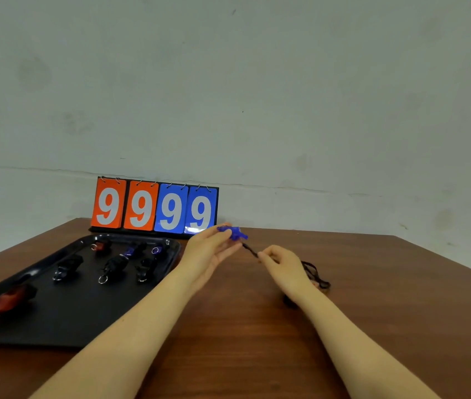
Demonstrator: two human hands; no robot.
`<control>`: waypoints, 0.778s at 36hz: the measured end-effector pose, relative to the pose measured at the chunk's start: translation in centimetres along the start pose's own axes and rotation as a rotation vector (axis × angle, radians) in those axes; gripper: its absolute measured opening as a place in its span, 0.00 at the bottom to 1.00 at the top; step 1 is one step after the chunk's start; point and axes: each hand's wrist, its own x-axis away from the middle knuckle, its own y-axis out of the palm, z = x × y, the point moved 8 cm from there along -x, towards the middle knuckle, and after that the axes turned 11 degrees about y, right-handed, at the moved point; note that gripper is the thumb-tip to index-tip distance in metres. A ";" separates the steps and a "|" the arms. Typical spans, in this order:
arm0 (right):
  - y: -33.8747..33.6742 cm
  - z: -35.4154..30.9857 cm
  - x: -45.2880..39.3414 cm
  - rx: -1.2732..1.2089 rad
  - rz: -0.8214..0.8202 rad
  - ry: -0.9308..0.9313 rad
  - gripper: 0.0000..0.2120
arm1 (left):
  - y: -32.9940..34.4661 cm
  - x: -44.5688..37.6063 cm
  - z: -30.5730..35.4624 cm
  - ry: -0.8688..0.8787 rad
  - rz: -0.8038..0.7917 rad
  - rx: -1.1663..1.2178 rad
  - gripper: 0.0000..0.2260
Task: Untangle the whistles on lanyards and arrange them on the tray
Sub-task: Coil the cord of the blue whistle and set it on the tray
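Blue whistle [232,232] held above the wooden table [343,312], its black lanyard [313,272] stretched between two hands.
Left hand [208,250] pinches the whistle at its fingertips; right hand [283,266] pinches the cord, whose slack trails onto the table behind it. Beside the left forearm, a black tray [64,321] carries red, black and blue whistles. Behind it, a flip scoreboard [155,208] reads 9 9 on orange, 9 9 on blue.

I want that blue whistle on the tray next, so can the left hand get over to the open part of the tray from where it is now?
Probably yes. The left hand holds the blue whistle just right of the tray, nothing between them. But the right hand pinches its lanyard, which may tug.
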 end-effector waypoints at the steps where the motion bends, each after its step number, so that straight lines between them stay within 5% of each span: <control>1: 0.7 -0.4 0.2 0.051 -0.033 -0.041 0.08 | -0.4 -0.1 0.0 0.006 0.033 0.009 0.11; 5: 2.7 -2.1 1.4 0.177 -0.146 -0.171 0.07 | -2.3 -0.4 -0.4 0.036 0.152 -0.174 0.13; 9: 3.0 -3.5 2.2 0.040 -0.170 -0.203 0.07 | -3.3 -0.7 -0.1 0.109 0.182 -0.401 0.12; 18: 1.2 -3.0 1.7 -0.325 -0.119 -0.078 0.09 | -1.3 -0.7 -0.2 0.217 -0.083 -0.973 0.11; 28: -0.3 -0.9 0.5 -0.504 -0.011 0.103 0.10 | 1.3 0.8 -0.5 0.044 -0.288 -0.561 0.09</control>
